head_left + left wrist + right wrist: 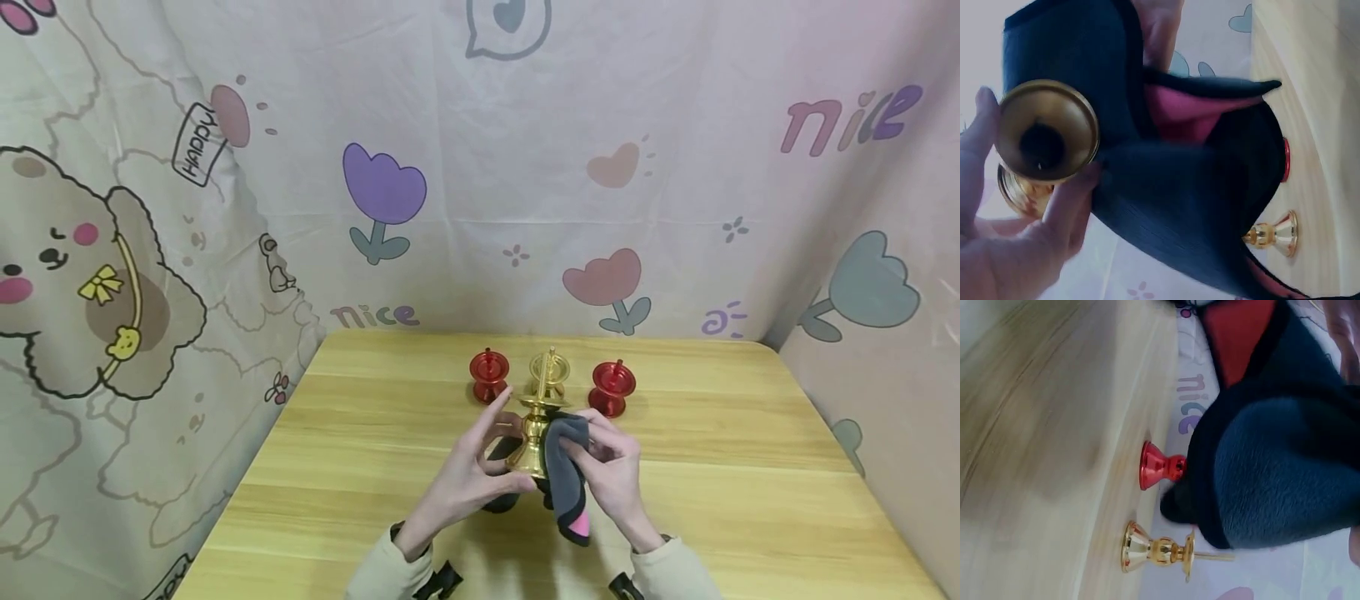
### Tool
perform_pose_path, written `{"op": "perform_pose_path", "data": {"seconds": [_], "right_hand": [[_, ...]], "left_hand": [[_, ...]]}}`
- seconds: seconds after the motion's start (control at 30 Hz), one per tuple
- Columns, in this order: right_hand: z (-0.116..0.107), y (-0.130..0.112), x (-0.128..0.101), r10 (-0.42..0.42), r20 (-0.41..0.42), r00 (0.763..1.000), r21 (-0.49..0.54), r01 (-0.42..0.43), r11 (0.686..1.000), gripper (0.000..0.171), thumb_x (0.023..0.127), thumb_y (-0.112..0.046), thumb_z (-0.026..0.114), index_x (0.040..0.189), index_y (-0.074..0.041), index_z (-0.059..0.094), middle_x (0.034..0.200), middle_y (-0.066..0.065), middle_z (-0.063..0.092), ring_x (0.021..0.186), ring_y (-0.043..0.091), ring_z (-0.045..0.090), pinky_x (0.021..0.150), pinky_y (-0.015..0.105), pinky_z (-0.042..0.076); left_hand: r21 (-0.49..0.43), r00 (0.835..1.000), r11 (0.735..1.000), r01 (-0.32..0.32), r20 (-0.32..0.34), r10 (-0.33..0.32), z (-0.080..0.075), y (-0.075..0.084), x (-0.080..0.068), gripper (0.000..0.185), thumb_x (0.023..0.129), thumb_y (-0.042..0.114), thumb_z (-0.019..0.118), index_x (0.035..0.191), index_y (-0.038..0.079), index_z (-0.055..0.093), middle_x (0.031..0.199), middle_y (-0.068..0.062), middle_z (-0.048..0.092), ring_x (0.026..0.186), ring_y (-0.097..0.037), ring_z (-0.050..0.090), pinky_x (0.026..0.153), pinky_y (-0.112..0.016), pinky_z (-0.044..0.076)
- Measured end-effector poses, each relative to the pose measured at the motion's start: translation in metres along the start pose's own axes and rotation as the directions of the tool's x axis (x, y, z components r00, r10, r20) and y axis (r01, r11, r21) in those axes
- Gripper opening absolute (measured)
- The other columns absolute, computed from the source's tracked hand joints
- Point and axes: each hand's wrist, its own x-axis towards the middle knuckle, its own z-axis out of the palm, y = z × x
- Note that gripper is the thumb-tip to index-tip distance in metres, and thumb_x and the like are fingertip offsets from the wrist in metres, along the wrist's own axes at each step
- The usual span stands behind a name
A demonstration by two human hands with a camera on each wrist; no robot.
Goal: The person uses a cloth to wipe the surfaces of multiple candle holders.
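Note:
My left hand (468, 479) grips a gold candlestick (534, 433) by its flared foot, lifted above the wooden table (375, 467). The left wrist view shows the hollow underside of that foot (1047, 134) between thumb and fingers (1066, 200). My right hand (611, 467) holds a dark grey cloth with a pink inner side (566, 479) and presses it against the candlestick's right side. The cloth (1179, 187) hides most of the stem, and it fills much of the right wrist view (1285, 469).
Behind the hands stand a red candle holder (489, 375), a second gold candlestick (550, 371) and another red holder (612, 387) in a row near the table's far edge. A printed fabric backdrop (480, 167) closes in the table on three sides.

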Motion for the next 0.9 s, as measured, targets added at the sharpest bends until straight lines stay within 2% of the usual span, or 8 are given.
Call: {"op": "perform_pose_path", "data": {"seconds": [0.13, 0.33, 0.5, 0.6, 0.7, 0.77, 0.83, 0.9], "right_hand": [[0.0027, -0.0009, 0.0005, -0.056, -0.033, 0.998, -0.070, 0.054, 0.996, 0.035, 0.077, 0.031, 0.061, 0.103, 0.011, 0.074, 0.107, 0.002, 0.072, 0.095, 0.007, 0.071, 0.080, 0.016, 0.059], [0.0034, -0.0021, 0.0043, -0.200, -0.005, 0.980, -0.173, 0.196, 0.965, 0.032, 0.077, 0.029, 0.063, 0.104, 0.014, 0.072, 0.109, 0.012, 0.072, 0.105, 0.013, 0.070, 0.088, 0.018, 0.057], [0.0051, -0.0013, 0.0050, -0.236, 0.019, 0.972, -0.178, 0.236, 0.955, 0.031, 0.077, 0.027, 0.065, 0.105, 0.014, 0.072, 0.107, 0.016, 0.071, 0.103, 0.015, 0.070, 0.087, 0.018, 0.058], [0.0054, -0.0006, 0.0036, -0.204, 0.005, 0.979, -0.155, 0.202, 0.967, 0.035, 0.075, 0.029, 0.065, 0.104, 0.012, 0.073, 0.105, 0.014, 0.071, 0.099, 0.013, 0.070, 0.083, 0.017, 0.058], [0.0043, -0.0013, 0.0016, -0.093, -0.031, 0.995, -0.101, 0.090, 0.991, 0.037, 0.076, 0.029, 0.064, 0.103, 0.007, 0.075, 0.105, 0.005, 0.071, 0.096, 0.007, 0.070, 0.079, 0.015, 0.058], [0.0031, -0.0015, -0.0001, -0.012, -0.060, 0.998, -0.074, 0.008, 0.997, 0.034, 0.079, 0.027, 0.064, 0.102, 0.004, 0.076, 0.104, -0.002, 0.072, 0.094, 0.004, 0.069, 0.077, 0.014, 0.057], [0.0026, -0.0017, -0.0016, 0.048, -0.085, 0.995, -0.061, -0.053, 0.997, 0.031, 0.082, 0.023, 0.065, 0.102, 0.003, 0.076, 0.104, -0.007, 0.072, 0.093, 0.001, 0.068, 0.076, 0.013, 0.057], [0.0034, -0.0018, -0.0023, 0.057, -0.106, 0.993, -0.069, -0.065, 0.996, 0.027, 0.082, 0.022, 0.066, 0.101, 0.005, 0.076, 0.102, -0.008, 0.071, 0.091, 0.000, 0.068, 0.075, 0.013, 0.056]], "left_hand": [[0.054, 0.998, 0.999, 0.003, -0.056, 0.000, 0.0041, 0.0026, 0.0003, 0.107, 0.083, 0.017, 0.083, 0.162, 0.031, 0.014, 0.122, -0.017, 0.064, 0.122, -0.022, 0.060, 0.091, -0.035, 0.060], [0.221, 0.993, 0.972, -0.080, -0.067, 0.096, 0.0054, 0.0039, -0.0008, 0.105, 0.082, 0.015, 0.083, 0.162, 0.029, 0.016, 0.119, -0.011, 0.073, 0.111, -0.021, 0.069, 0.099, -0.041, 0.057], [0.155, 0.996, 0.987, -0.052, -0.060, 0.062, 0.0056, 0.0047, -0.0014, 0.107, 0.081, 0.016, 0.084, 0.162, 0.032, 0.015, 0.122, -0.014, 0.071, 0.115, -0.022, 0.067, 0.093, -0.033, 0.059], [0.087, 0.998, 0.995, -0.039, -0.039, 0.042, 0.0041, 0.0040, -0.0015, 0.105, 0.084, 0.014, 0.082, 0.162, 0.033, 0.014, 0.125, -0.018, 0.069, 0.118, -0.023, 0.066, 0.094, -0.034, 0.059], [0.021, 0.999, 0.999, -0.040, 0.012, 0.040, 0.0006, 0.0019, -0.0014, 0.101, 0.089, 0.010, 0.076, 0.163, 0.031, 0.010, 0.132, -0.024, 0.063, 0.123, -0.033, 0.062, 0.097, -0.037, 0.057], [-0.033, 0.997, 0.998, -0.053, 0.049, 0.055, -0.0004, 0.0003, -0.0010, 0.098, 0.092, 0.008, 0.071, 0.163, 0.028, 0.008, 0.143, -0.027, 0.052, 0.127, -0.042, 0.057, 0.099, -0.038, 0.056], [-0.072, 0.996, 0.996, -0.052, 0.073, 0.057, 0.0005, 0.0001, -0.0003, 0.095, 0.095, 0.007, 0.067, 0.163, 0.027, 0.004, 0.158, -0.026, 0.032, 0.133, -0.048, 0.050, 0.100, -0.037, 0.055], [-0.101, 0.996, 0.994, -0.047, 0.074, 0.054, 0.0035, 0.0002, 0.0005, 0.096, 0.095, 0.006, 0.067, 0.163, 0.028, 0.003, 0.162, -0.024, 0.023, 0.135, -0.051, 0.045, 0.100, -0.035, 0.056]]}}
